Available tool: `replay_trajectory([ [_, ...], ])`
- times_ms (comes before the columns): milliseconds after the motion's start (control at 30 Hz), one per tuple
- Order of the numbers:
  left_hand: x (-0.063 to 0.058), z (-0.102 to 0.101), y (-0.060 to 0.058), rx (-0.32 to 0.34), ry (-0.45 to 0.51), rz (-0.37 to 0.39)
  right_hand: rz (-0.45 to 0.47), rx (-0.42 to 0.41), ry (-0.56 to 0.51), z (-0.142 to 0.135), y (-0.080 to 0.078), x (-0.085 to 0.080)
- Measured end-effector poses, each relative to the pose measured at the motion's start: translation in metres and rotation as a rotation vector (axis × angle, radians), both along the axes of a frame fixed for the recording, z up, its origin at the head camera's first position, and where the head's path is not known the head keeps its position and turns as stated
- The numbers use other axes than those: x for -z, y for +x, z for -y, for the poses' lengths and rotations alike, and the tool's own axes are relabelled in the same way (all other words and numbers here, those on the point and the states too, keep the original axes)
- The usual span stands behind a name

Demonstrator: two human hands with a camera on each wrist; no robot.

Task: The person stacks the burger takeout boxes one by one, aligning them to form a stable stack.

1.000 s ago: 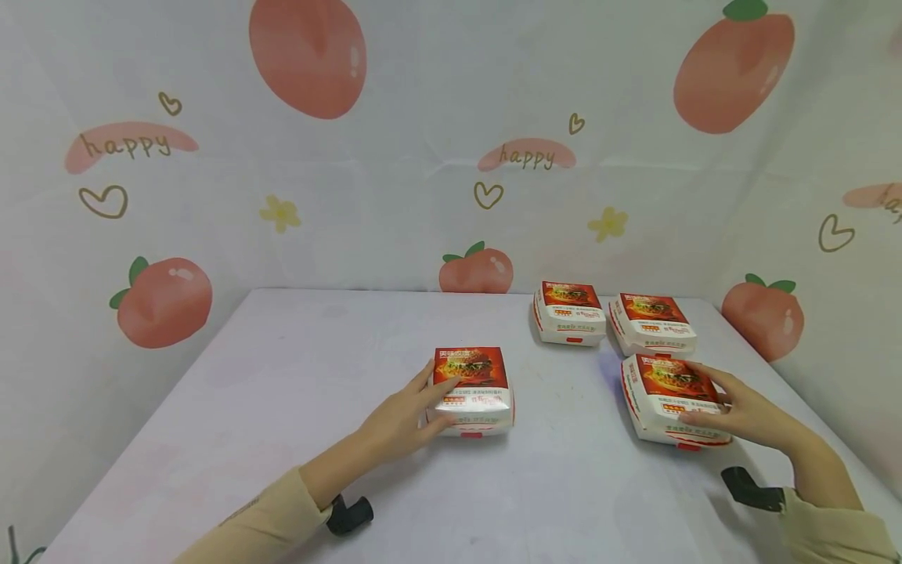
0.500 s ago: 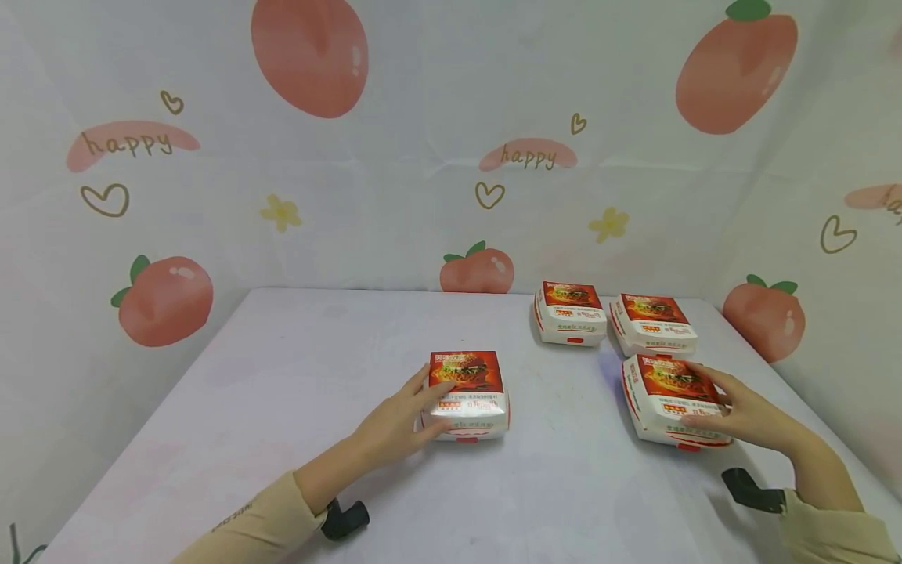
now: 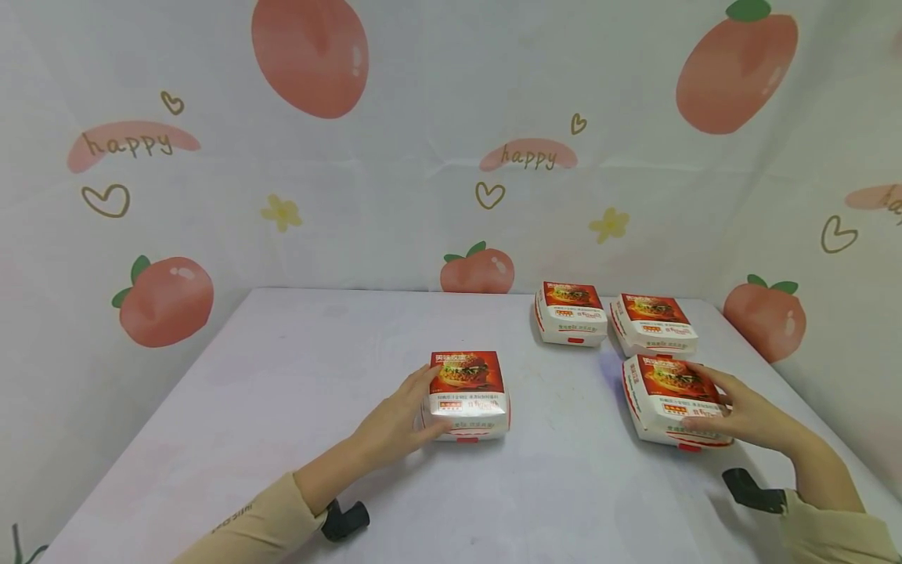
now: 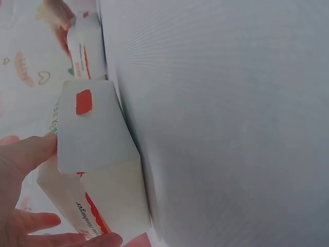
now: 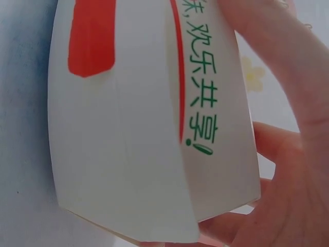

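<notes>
Hamburger boxes (image 3: 468,403), four total, all on worktop at or beyond the hands. Biggest item: white fabric backdrop (image 3: 395,196) beyond both hands, printed with red fruit, yellow flowers, hearts, "happy". Next, pale worktop (image 3: 317,368) under left hand (image 3: 398,415) and right hand (image 3: 740,415). Tan sleeves on both arms, left sleeve (image 3: 261,521) with lettering, right sleeve (image 3: 835,533) cut off by frame edge.

Boxes look same size: white, lids closed, red top with burger picture. Left-hand box (image 3: 468,427) sits between the hands, against left hand. Right-hand box (image 3: 669,403) sits at right hand's inner side, turned slightly. Outer rear box (image 3: 651,325) is just beyond it, contact unclear. Inner rear box (image 3: 569,315) is beside that one, toward left hand's side.

Left hand partly spread, holds its box at near corner: thumb on front lid edge, fingers along outer side; grip firmness can't tell. Right hand partly closed, grips its box, thumb near front, fingers round far outer side.

Smaller: black wrist pieces, left piece (image 3: 345,519) below left hand, right piece (image 3: 754,489) below right hand. Smallest: red front tabs, left tab (image 4: 84,102), right tab (image 5: 92,38).
</notes>
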State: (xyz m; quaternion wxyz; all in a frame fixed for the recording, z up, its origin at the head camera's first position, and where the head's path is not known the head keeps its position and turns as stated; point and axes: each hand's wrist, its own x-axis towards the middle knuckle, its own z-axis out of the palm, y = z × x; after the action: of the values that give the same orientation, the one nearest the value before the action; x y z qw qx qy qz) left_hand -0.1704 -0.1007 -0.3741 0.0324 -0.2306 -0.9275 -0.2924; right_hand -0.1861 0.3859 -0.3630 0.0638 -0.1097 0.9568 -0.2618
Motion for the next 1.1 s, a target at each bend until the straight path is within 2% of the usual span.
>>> replay_trajectory([
  [300, 0.000, -0.001, 0.000, -0.030, -0.027, 0.032, -0.026, -0.001, -0.002, 0.000, 0.001, 0.000],
  [533, -0.003, 0.000, 0.000, -0.048, -0.026, 0.065, 0.000, 0.029, 0.027, 0.002, 0.000, -0.002],
  [1100, -0.005, 0.000, 0.001, -0.060, -0.022, 0.097, -0.062, -0.003, 0.026, 0.015, -0.004, -0.018],
])
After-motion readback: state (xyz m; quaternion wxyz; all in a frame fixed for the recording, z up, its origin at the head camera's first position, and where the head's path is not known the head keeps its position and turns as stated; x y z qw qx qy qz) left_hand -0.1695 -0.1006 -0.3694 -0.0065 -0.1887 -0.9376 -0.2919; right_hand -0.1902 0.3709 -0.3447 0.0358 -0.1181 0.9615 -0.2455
